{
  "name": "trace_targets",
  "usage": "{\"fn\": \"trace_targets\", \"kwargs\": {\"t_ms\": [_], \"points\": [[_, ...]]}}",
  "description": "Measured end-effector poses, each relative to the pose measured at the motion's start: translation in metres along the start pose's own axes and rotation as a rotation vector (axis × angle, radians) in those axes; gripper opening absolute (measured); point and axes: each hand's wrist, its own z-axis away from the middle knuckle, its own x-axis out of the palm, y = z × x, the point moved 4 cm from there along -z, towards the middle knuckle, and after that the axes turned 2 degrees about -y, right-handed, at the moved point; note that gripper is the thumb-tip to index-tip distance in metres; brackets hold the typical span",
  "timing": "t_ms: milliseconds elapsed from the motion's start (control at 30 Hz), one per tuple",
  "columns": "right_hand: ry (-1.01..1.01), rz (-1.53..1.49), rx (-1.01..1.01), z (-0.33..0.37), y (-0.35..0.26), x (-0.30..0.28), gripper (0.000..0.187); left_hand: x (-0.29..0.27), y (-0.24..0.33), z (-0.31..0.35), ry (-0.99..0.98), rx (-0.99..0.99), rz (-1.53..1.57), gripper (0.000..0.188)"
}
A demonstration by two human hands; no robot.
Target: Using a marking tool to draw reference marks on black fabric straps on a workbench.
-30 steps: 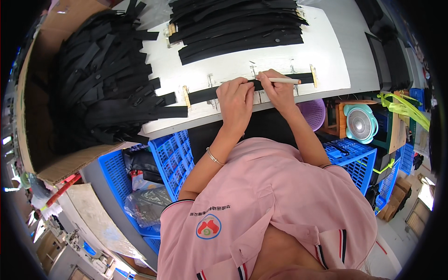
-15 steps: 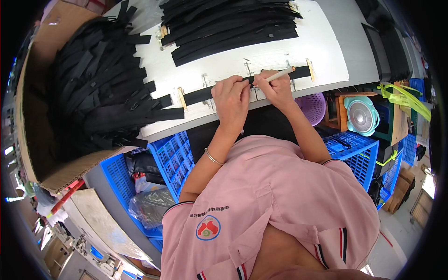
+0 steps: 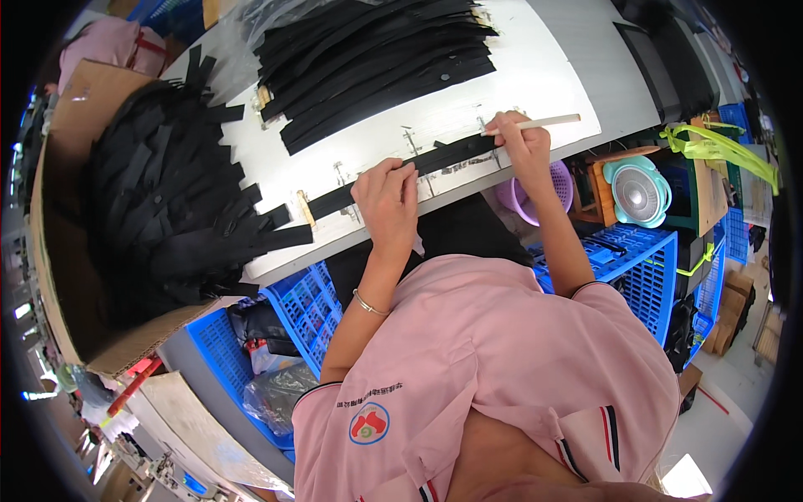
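A black fabric strip (image 3: 447, 156) lies slantwise along the near edge of a white board (image 3: 544, 79) on the table. My left hand (image 3: 386, 201) is on its left part, fingers drawn together and pressing the strip down. In my right hand (image 3: 523, 149) is a slim white pencil-like stick (image 3: 556, 120), its blunt end pointing right. The tip meets the strip near its right end, partly hidden by my fingers. Pale tape (image 3: 304, 208) and dark ink marks (image 3: 409, 140) show on the board beside the strip.
Beyond the strip lies a stack of similar black strips (image 3: 376, 67). A cardboard box (image 3: 92, 105) overflowing with black strips stands at left. Blue crates (image 3: 305, 305), a purple basket (image 3: 556, 186) and a turquoise fan (image 3: 637, 192) are below the table edge.
My right hand has moved right along the strip with the white stick, away from my left hand. My left hand stays on the strip. The whole view has shifted slightly.
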Motion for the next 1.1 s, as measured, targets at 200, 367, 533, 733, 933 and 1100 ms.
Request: {"fn": "trace_targets", "kwargs": {"t_ms": [200, 367, 533, 733, 933, 1100], "points": [[-0.057, 0.104, -0.036, -0.007, 0.019, -0.016, 0.029, 0.001, 0.001, 0.000, -0.032, -0.026, -0.024, 0.011], [-0.029, 0.093, -0.052, -0.007, 0.026, -0.014, 0.028, 0.011, 0.017, -0.005, -0.006, 0.015, -0.052, 0.012], [-0.035, 0.083, -0.045, -0.008, 0.033, -0.014, 0.028, 0.050, 0.052, -0.022, -0.091, 0.145, 0.078, 0.014], [-0.051, 0.121, -0.096, -0.007, 0.034, -0.011, 0.026, 0.079, 0.057, -0.030, -0.117, 0.197, 0.076, 0.012], [-0.036, 0.150, -0.092, -0.007, 0.036, -0.012, 0.026, 0.082, 0.055, -0.030, -0.130, 0.171, 0.069, 0.013], [-0.087, 0.074, -0.068, -0.004, 0.036, -0.018, 0.027, 0.081, 0.055, -0.029, -0.118, 0.152, 0.058, 0.013]]}}
